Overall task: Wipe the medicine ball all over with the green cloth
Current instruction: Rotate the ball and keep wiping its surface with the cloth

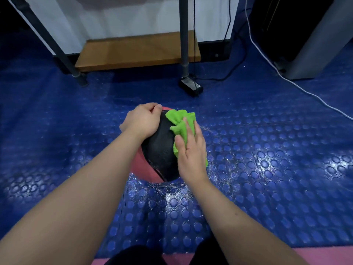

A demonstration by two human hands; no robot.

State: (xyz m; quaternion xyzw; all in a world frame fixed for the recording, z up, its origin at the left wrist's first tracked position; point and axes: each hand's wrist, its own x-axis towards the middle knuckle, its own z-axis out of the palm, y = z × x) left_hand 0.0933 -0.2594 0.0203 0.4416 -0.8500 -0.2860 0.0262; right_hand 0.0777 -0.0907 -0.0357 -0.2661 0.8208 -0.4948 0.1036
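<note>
Pressing cloth (181, 119) onto ball (162, 152), right hand (191, 152) flat-fingered; left hand (142, 119) grip curling over ball; probably needing rolling for underside.

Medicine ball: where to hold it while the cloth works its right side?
Upper-left curve, from above and left, opposite the green cloth. The medicine ball is round, no handle, sitting on a wet-looking floor, so cup it as the left hand does; the right hand pushes from the other side.
</note>
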